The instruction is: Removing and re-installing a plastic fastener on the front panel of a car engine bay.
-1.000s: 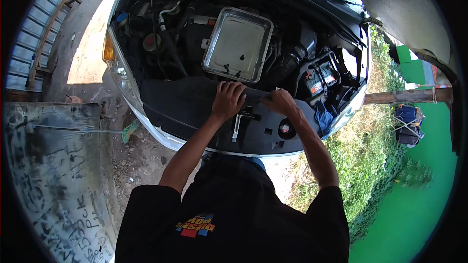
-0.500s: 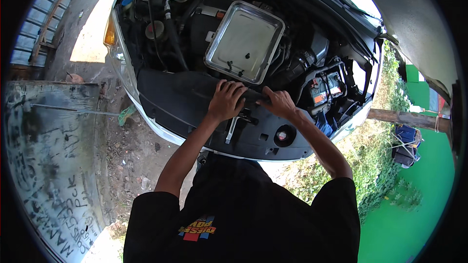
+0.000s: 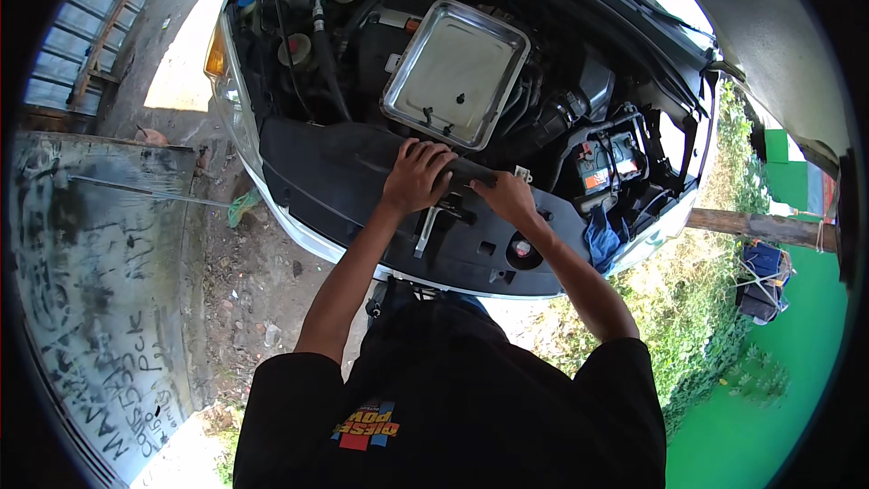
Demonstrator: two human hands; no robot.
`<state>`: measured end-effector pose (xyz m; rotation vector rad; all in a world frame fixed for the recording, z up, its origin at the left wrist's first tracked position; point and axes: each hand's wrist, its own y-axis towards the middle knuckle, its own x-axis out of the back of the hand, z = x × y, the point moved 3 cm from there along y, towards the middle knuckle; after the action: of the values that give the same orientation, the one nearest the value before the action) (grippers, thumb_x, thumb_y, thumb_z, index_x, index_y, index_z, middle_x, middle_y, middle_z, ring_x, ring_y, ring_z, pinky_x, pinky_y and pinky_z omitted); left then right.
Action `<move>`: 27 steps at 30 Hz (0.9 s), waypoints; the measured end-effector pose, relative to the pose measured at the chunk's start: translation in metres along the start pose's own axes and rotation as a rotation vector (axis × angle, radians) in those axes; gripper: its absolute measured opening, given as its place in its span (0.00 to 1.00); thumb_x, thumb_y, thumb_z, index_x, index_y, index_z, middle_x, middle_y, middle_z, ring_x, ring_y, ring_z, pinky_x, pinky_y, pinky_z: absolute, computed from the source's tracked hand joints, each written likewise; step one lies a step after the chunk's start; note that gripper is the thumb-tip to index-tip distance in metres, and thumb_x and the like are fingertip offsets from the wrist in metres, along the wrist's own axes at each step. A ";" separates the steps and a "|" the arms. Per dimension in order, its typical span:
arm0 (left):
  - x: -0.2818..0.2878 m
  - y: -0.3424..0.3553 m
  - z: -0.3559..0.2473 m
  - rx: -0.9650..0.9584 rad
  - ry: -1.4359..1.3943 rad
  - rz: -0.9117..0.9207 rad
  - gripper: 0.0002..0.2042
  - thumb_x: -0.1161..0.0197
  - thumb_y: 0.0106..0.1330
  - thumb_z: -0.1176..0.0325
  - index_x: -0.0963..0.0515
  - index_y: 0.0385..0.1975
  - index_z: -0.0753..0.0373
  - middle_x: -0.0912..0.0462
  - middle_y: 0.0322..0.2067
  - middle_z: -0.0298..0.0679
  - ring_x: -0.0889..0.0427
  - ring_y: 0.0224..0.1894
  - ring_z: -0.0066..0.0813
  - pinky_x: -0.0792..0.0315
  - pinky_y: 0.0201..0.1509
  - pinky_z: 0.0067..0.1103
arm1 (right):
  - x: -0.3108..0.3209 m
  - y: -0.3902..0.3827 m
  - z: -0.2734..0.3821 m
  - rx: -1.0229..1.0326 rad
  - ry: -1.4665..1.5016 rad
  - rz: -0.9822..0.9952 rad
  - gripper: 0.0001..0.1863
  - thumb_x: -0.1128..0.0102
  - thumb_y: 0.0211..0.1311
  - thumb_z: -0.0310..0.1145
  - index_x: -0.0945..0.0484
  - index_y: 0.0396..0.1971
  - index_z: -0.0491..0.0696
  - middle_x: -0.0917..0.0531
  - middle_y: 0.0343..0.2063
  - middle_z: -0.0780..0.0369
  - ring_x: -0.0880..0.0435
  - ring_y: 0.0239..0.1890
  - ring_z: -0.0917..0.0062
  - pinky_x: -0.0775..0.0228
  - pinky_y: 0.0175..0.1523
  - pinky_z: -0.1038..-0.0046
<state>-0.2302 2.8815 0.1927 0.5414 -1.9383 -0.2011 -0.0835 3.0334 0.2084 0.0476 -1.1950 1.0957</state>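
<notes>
A broad black plastic cover (image 3: 317,177) lies across the front of a car's engine bay. My left hand (image 3: 418,177) rests over its far edge near the middle, fingers bent over it. Just to the right, my right hand (image 3: 509,197) grips the same edge, thumb toward the left hand; its fingertips are partly hidden. A silver metal lever (image 3: 426,234) shows at an opening in the cover, below my left hand. Beyond both hands, a shiny rectangular metal tray (image 3: 480,63) sits on the engine with a few small dark clips in it.
A car battery (image 3: 608,163) stands right of the cover, with a blue cloth (image 3: 600,240) near it. The thin hood prop rod (image 3: 279,18) rises at the left. A marked grey panel (image 3: 100,290) is at far left, and a wooden beam (image 3: 760,226) at right.
My right hand has shifted slightly left and nearer. The cover's right end has moved the same way, uncovering a pale bracket and more blue cloth. My left hand keeps its place on the edge.
</notes>
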 end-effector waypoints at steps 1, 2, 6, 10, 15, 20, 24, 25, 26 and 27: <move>0.000 -0.001 0.000 -0.007 0.000 -0.001 0.18 0.38 0.65 0.62 0.25 0.53 0.56 0.24 0.52 0.38 0.26 0.58 0.40 0.42 0.69 0.43 | -0.001 -0.007 0.001 0.026 0.031 -0.091 0.27 0.37 0.62 0.55 0.17 0.39 0.41 0.14 0.29 0.47 0.14 0.34 0.47 0.22 0.43 0.54; 0.000 -0.001 -0.001 -0.007 0.004 -0.002 0.18 0.38 0.65 0.62 0.25 0.53 0.56 0.24 0.52 0.38 0.26 0.58 0.40 0.42 0.69 0.43 | -0.004 -0.015 0.003 0.050 0.063 -0.183 0.26 0.38 0.63 0.53 0.18 0.40 0.41 0.14 0.29 0.46 0.14 0.35 0.47 0.22 0.42 0.53; -0.004 -0.006 0.004 -0.019 0.031 0.012 0.17 0.38 0.65 0.62 0.25 0.54 0.51 0.25 0.54 0.38 0.26 0.59 0.38 0.42 0.70 0.45 | -0.031 -0.045 0.015 -0.021 0.084 -0.349 0.22 0.38 0.65 0.47 0.24 0.44 0.41 0.14 0.31 0.46 0.14 0.37 0.47 0.23 0.43 0.51; 0.000 -0.007 0.001 -0.138 0.065 0.031 0.18 0.37 0.65 0.64 0.23 0.55 0.45 0.28 0.59 0.37 0.28 0.63 0.35 0.44 0.72 0.47 | -0.041 -0.065 0.021 0.022 0.190 -0.461 0.16 0.40 0.67 0.38 0.28 0.42 0.40 0.15 0.32 0.46 0.15 0.37 0.46 0.24 0.41 0.50; -0.002 0.000 -0.003 -0.211 -0.037 0.059 0.15 0.40 0.66 0.67 0.18 0.51 0.41 0.27 0.60 0.34 0.31 0.67 0.33 0.44 0.72 0.43 | -0.043 -0.080 0.031 -0.120 0.180 -0.533 0.12 0.43 0.69 0.34 0.28 0.43 0.41 0.16 0.34 0.44 0.16 0.38 0.45 0.25 0.41 0.50; -0.004 0.013 -0.001 -0.184 -0.199 0.166 0.14 0.40 0.65 0.67 0.16 0.47 0.43 0.24 0.56 0.34 0.28 0.63 0.36 0.41 0.69 0.42 | -0.093 -0.084 0.073 -0.252 0.534 -0.727 0.14 0.44 0.69 0.33 0.29 0.48 0.41 0.16 0.36 0.41 0.17 0.41 0.43 0.27 0.45 0.50; -0.010 0.029 0.014 -0.283 -0.230 0.333 0.13 0.39 0.64 0.67 0.17 0.48 0.46 0.25 0.55 0.37 0.26 0.61 0.41 0.37 0.65 0.42 | -0.117 -0.077 0.104 -0.500 0.705 -0.782 0.15 0.47 0.72 0.36 0.31 0.53 0.45 0.16 0.36 0.40 0.18 0.41 0.39 0.28 0.46 0.48; -0.013 0.031 0.015 -0.328 -0.253 0.333 0.14 0.39 0.64 0.67 0.18 0.48 0.47 0.26 0.55 0.38 0.26 0.60 0.43 0.35 0.64 0.42 | -0.121 -0.074 0.110 -0.526 0.712 -0.799 0.15 0.47 0.72 0.36 0.31 0.53 0.45 0.16 0.36 0.40 0.18 0.41 0.39 0.28 0.46 0.48; -0.015 0.033 0.014 -0.353 -0.263 0.345 0.14 0.39 0.64 0.67 0.18 0.48 0.47 0.26 0.55 0.38 0.26 0.60 0.43 0.35 0.64 0.42 | -0.122 -0.070 0.112 -0.583 0.748 -0.839 0.16 0.47 0.73 0.37 0.30 0.53 0.44 0.16 0.36 0.40 0.18 0.41 0.39 0.28 0.46 0.48; -0.018 0.034 0.014 -0.360 -0.257 0.348 0.15 0.39 0.63 0.66 0.18 0.50 0.48 0.26 0.56 0.40 0.26 0.60 0.43 0.33 0.61 0.41 | -0.123 -0.066 0.113 -0.638 0.784 -0.878 0.17 0.48 0.73 0.38 0.30 0.53 0.43 0.16 0.36 0.40 0.18 0.41 0.39 0.28 0.47 0.47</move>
<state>-0.2469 2.9184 0.1851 -0.0653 -2.1437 -0.4010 -0.1122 2.8560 0.1966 -0.3010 -0.6224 -0.0942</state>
